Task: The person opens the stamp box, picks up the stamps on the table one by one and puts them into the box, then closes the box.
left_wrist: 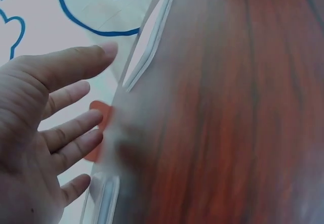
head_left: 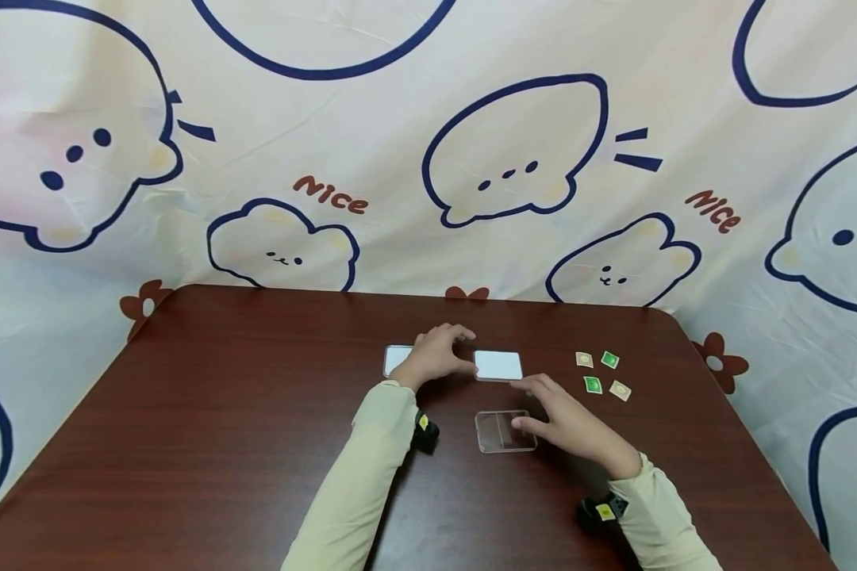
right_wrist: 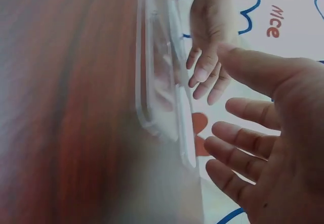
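A patterned cloth (head_left: 393,127) hangs behind the brown worktop (head_left: 221,444), over which two pale sleeves (head_left: 360,476) reach. The left hand (head_left: 437,354) hangs over the space between two white slabs, its fingers relaxed and grasping nothing; the right hand (head_left: 564,416) is likewise released, fingers spread, thumb over the right side of a clear case (head_left: 503,432), though whether it touches cannot be told. That case lies flat, nearest the person; beyond it are the right white slab (head_left: 497,365) and the left white slab (head_left: 397,359), the latter partly covered by the left hand. Smallest are four squares, two green (head_left: 593,385) and two cream (head_left: 620,390), well apart to the right. The step looks like positioning case and slabs; handling either next would call for a light pinch at its thin edges.
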### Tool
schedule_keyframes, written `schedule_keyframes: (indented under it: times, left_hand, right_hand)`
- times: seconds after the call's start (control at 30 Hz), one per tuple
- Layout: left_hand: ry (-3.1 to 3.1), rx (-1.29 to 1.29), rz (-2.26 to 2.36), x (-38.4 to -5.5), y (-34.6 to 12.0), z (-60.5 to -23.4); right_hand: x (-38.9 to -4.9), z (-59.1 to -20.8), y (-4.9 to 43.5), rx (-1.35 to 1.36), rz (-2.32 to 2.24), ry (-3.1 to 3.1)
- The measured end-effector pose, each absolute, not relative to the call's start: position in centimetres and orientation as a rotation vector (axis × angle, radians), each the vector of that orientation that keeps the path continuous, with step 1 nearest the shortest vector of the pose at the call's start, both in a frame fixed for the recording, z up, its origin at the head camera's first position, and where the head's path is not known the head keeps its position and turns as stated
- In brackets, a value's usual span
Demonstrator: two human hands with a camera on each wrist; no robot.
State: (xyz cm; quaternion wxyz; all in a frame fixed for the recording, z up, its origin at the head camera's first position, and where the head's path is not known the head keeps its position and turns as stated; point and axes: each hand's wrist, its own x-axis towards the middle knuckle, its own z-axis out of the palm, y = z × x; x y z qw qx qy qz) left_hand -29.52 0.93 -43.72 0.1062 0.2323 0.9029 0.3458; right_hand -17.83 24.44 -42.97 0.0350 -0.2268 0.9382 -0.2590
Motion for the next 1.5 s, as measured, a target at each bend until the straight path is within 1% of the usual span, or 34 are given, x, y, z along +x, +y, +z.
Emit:
schedule_keyframes:
  times: [0.27, 0.6, 0.83, 1.1, 1.5]
  left_hand:
    - [2.665, 0.686, 1.065, -30.0, -1.7, -43.3]
    - [2.665, 0.636, 1.010, -30.0, -7.3, -43.0]
    - [2.705, 0.616, 0.973, -29.4, -10.7, -43.5]
    - [2.701, 0.591, 1.015, -29.0, -12.0, -43.9]
    - [2.696, 0.551, 0.984, -29.1, -12.5, -44.6]
  right_hand:
    - [-19.4, -41.6, 21.8, -0.694, -0.892, 2.855]
    - [-22.0, -40.5, 18.8, -0.738, -0.905, 2.803]
    - [-23.6, -39.9, 16.8, -0.694, -0.859, 2.780]
    - [-24.4, -40.3, 14.9, -0.683, -0.861, 2.699]
    - [-25.9, -41.1, 13.1, -0.682, -0.783, 2.679]
